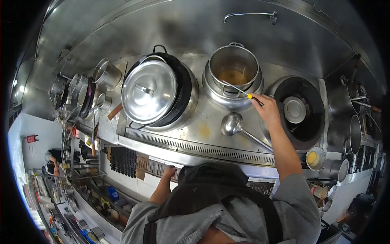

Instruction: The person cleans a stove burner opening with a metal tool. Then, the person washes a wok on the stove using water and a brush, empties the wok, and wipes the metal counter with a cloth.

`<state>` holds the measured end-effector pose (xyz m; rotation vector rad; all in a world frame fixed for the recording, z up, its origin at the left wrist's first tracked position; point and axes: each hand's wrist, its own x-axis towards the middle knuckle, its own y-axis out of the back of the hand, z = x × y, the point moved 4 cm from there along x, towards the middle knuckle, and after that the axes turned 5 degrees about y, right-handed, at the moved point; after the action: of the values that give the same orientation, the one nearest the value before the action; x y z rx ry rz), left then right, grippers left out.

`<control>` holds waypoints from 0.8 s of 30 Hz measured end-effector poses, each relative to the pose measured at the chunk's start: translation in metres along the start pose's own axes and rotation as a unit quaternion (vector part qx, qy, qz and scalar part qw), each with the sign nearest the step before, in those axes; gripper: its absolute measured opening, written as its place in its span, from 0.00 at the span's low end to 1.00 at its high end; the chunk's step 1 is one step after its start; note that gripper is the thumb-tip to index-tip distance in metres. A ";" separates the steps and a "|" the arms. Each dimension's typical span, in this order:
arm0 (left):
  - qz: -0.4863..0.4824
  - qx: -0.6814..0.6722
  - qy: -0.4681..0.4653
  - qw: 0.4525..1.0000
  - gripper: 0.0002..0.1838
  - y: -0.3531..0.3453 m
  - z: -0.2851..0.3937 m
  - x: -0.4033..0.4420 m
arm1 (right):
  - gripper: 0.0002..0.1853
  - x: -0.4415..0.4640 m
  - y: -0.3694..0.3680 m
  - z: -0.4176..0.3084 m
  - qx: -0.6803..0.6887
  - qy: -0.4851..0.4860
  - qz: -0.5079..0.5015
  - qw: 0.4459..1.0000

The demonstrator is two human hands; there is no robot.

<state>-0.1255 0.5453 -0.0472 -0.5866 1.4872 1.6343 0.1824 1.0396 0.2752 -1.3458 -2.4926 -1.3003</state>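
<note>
My right hand (263, 109) is closed round the black-and-yellow handle of a slim metal utensil (235, 86). Its shaft points left over the near rim of a tall steel pot (251, 65), which holds some brownish liquid. Its exact kind is too small to tell. Below my right forearm lies a large steel ladle (232, 124), its handle running right towards my arm. Down by the stove's front edge, my left hand (169, 173) is curled closed near my apron; whatever may be in it is hidden.
A lidded pan (132, 101) sits in a dark wok on the left. To the right is a dark wok burner (315, 130) with a round metal piece inside. A small bowl with something yellow (313, 158) stands near the right corner. A faucet (252, 15) juts from the back wall.
</note>
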 end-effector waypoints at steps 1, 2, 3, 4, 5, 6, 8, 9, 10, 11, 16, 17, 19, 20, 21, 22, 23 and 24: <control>0.020 -0.030 -0.012 0.999 0.23 -0.001 -0.007 0.001 | 0.13 -0.003 0.011 0.004 0.011 -0.013 0.039 0.999; 0.018 -0.022 -0.007 1.000 0.22 -0.012 -0.030 0.007 | 0.13 -0.008 0.022 0.011 0.022 -0.028 0.076 0.996; 0.017 -0.010 -0.006 1.000 0.21 -0.016 -0.040 0.015 | 0.14 -0.016 0.035 0.038 0.039 -0.102 0.158 0.981; -0.014 0.018 -0.013 1.000 0.21 -0.015 -0.036 0.011 | 0.14 -0.018 0.042 0.050 -0.012 -0.109 0.186 0.976; -0.044 0.048 -0.019 0.998 0.21 -0.013 -0.031 -0.002 | 0.15 -0.020 0.048 0.057 -0.064 -0.117 0.213 0.968; -0.076 -0.010 0.067 0.995 0.21 -0.007 -0.017 -0.028 | 0.15 -0.022 0.053 0.055 -0.065 -0.119 0.218 0.967; -0.039 0.149 -0.081 0.985 0.21 -0.016 -0.030 0.008 | 0.17 -0.024 0.051 0.057 -0.044 -0.259 0.112 0.958; -0.002 0.298 -0.220 0.929 0.21 -0.025 -0.037 0.024 | 0.17 -0.026 0.049 0.054 -0.043 -0.259 0.115 0.958; 0.042 0.189 -0.244 0.950 0.20 -0.021 -0.041 0.030 | 0.18 -0.030 0.045 0.050 -0.015 -0.234 0.112 0.966; 0.042 0.191 -0.242 0.950 0.20 -0.016 -0.035 0.030 | 0.18 -0.033 0.041 0.045 0.012 -0.209 0.108 0.972; -0.006 -0.075 0.002 0.997 0.24 0.010 0.015 0.001 | 0.17 -0.061 0.049 0.035 0.037 -0.234 0.082 0.968; -0.007 -0.074 0.003 0.997 0.24 0.009 0.014 0.000 | 0.17 -0.069 0.051 0.036 0.039 -0.252 0.084 0.963; 0.000 -0.053 -0.006 0.999 0.19 0.007 0.014 -0.001 | 0.18 -0.080 0.044 0.042 0.039 -0.272 0.086 0.958; 0.004 -0.042 -0.011 0.999 0.16 0.006 0.013 -0.001 | 0.18 -0.085 0.029 0.050 0.043 -0.262 0.073 0.961; 0.004 -0.039 -0.014 0.999 0.16 0.006 0.014 -0.001 | 0.18 -0.084 0.022 0.048 0.047 -0.251 0.062 0.965; -0.012 -0.012 -0.004 1.000 0.18 0.004 0.014 -0.002 | 0.18 -0.084 0.012 0.046 0.066 -0.290 0.050 0.953; -0.026 0.016 0.005 1.000 0.21 0.003 0.012 -0.002 | 0.18 -0.082 0.005 0.040 0.066 -0.291 0.053 0.953; -0.030 0.035 -0.015 0.999 0.21 0.002 0.007 0.006 | 0.18 -0.082 -0.006 0.037 0.142 -0.312 0.038 0.939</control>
<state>-0.1296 0.5537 -0.0496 -0.5599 1.4839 1.5317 0.2416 1.0072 0.2163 -1.9808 -2.7992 -0.5019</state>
